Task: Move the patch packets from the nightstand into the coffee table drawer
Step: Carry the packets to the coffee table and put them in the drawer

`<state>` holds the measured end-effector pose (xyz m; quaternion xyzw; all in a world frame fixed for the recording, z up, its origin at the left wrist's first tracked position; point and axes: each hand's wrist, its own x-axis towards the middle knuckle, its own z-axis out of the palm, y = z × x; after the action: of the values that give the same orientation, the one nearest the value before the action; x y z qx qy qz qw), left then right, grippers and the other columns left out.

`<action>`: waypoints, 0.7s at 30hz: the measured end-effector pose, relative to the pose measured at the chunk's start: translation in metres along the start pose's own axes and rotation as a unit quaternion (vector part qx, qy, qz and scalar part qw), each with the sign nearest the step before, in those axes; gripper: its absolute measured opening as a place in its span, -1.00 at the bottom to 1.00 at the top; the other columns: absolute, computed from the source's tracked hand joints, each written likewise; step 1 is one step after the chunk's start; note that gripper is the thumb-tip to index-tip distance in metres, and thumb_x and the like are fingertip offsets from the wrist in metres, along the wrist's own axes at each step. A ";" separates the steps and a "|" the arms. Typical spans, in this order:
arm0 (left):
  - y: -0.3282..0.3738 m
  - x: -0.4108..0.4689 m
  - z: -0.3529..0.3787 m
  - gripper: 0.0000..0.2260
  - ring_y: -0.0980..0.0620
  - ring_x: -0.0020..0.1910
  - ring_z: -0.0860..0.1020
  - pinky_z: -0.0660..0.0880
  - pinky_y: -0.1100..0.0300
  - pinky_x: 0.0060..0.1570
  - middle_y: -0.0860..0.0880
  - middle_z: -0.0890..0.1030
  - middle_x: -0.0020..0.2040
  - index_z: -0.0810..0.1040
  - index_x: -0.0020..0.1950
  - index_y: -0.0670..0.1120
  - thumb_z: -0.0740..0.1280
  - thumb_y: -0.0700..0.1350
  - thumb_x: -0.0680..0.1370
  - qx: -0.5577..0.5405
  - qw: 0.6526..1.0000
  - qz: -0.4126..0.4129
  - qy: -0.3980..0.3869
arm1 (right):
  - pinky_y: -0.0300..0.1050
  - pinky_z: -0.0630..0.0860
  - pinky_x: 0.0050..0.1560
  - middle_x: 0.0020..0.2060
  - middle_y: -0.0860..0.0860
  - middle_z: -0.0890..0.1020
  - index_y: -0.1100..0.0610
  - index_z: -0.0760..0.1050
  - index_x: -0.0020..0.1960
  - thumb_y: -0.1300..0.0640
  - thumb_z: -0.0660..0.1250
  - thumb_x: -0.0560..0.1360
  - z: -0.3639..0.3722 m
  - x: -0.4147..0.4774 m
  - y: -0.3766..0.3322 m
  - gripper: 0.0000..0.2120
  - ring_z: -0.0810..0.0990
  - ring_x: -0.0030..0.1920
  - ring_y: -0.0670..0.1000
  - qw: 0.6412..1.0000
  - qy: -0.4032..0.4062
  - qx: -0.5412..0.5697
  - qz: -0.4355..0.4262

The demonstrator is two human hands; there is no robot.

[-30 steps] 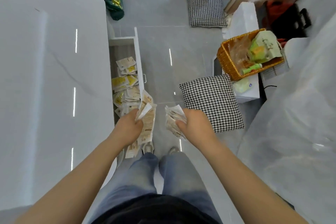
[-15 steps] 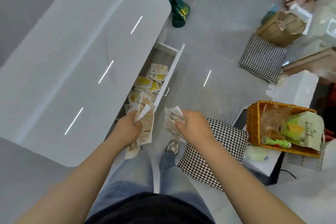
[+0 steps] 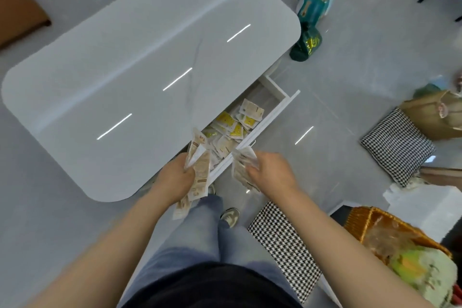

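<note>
While a heap of patch packets (image 3: 231, 126) already lies in the open coffee table drawer (image 3: 271, 120), two more bunches hang at its near end. The left hand (image 3: 175, 180) grips a fan of packets (image 3: 200, 170) (long, beige), and the right hand (image 3: 271, 170) clutches a paler wad (image 3: 242, 169). A houndstooth cushion (image 3: 285, 240) lies on the floor beside the person's feet.
</note>
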<state>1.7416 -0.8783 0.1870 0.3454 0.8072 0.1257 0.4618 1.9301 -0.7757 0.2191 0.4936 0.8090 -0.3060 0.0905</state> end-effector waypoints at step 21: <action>0.029 0.029 0.021 -0.77 -0.09 -0.01 0.52 0.51 0.04 0.00 -0.09 0.55 0.05 0.44 0.19 -0.10 0.10 -0.21 0.58 -0.211 0.949 -0.196 0.127 | -0.15 0.30 -0.26 -0.15 0.13 0.60 0.20 0.47 0.02 0.15 0.21 0.56 -0.049 0.131 -0.009 -0.86 0.55 -0.13 0.11 0.961 -0.151 -0.129 -0.195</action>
<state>1.7620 -0.8400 0.1714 0.0562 0.8660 0.2426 0.4336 1.8653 -0.6523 0.2028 0.2588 0.8990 -0.2820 0.2127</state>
